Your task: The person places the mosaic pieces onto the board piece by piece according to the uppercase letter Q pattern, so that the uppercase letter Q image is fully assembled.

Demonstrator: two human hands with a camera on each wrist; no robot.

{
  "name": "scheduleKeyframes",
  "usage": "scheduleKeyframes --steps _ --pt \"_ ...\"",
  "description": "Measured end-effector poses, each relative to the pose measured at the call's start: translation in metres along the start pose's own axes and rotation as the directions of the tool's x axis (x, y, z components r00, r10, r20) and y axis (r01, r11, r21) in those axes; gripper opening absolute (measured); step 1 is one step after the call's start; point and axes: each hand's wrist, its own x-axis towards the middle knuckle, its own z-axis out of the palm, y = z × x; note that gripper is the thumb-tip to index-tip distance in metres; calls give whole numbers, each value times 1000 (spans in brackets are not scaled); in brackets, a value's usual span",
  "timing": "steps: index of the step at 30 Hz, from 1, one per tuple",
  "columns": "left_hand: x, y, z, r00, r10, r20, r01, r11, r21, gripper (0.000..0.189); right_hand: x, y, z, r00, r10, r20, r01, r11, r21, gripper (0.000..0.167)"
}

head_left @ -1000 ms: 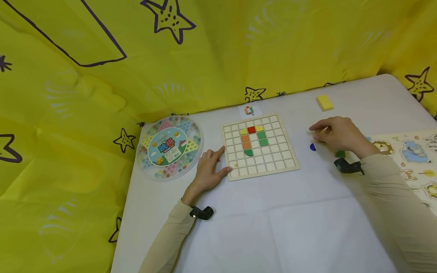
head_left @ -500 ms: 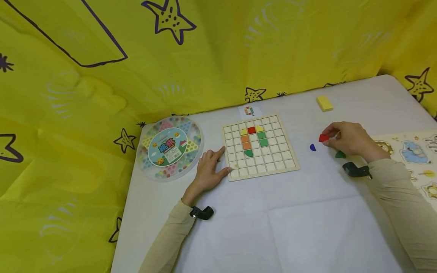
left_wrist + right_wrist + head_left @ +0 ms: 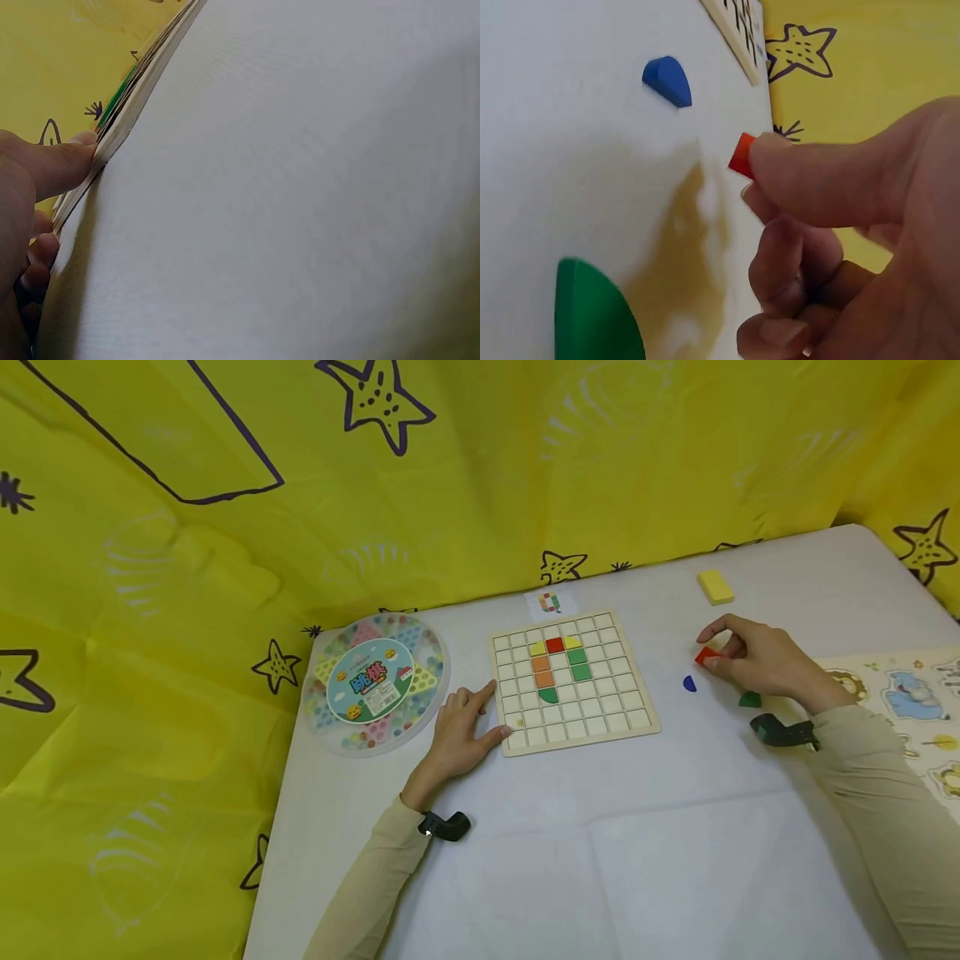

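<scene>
My right hand [image 3: 761,662] pinches a small red block [image 3: 706,657] between thumb and fingers, held over the table right of the board. In the right wrist view, the red block [image 3: 741,156] pokes out beyond the thumb tip. Close by lie a blue half-round block [image 3: 689,683] and a green curved block [image 3: 750,699]. My left hand [image 3: 453,737] rests at the left side of the wooden grid board [image 3: 611,697], index finger and thumb touching its edge near the front corner. Red, yellow, orange and green pieces sit in several of the board's squares.
Behind the board lies a small pattern card [image 3: 550,602]. A round Chinese checkers box [image 3: 431,652] stands at left. A yellow block [image 3: 715,587] lies at the back right, and an animal puzzle board [image 3: 870,693] on the right. A yellow curtain [image 3: 480,485] hangs behind.
My right hand has picked up the red block, drawn back a little to the right, and turned the block slightly in its fingers. The left hand stays at the board.
</scene>
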Motion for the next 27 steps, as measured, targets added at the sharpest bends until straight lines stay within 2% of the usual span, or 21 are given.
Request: scheduleKeyframes --steps 8,15,21,27 --pt "-1 3 -1 1000 8 -3 -8 1000 -3 77 2 -8 12 999 25 -48 -22 997 72 30" --pt "-2 4 -1 1000 -8 7 8 1000 -8 78 6 -19 26 995 -9 -102 19 994 103 38" --pt "-1 4 -2 1000 5 -2 -5 1000 -4 78 7 -35 41 993 -61 -97 72 990 124 34" --pt "0 4 -1 1000 12 -8 -12 1000 -1 78 10 -50 55 992 -114 -52 121 981 153 31"
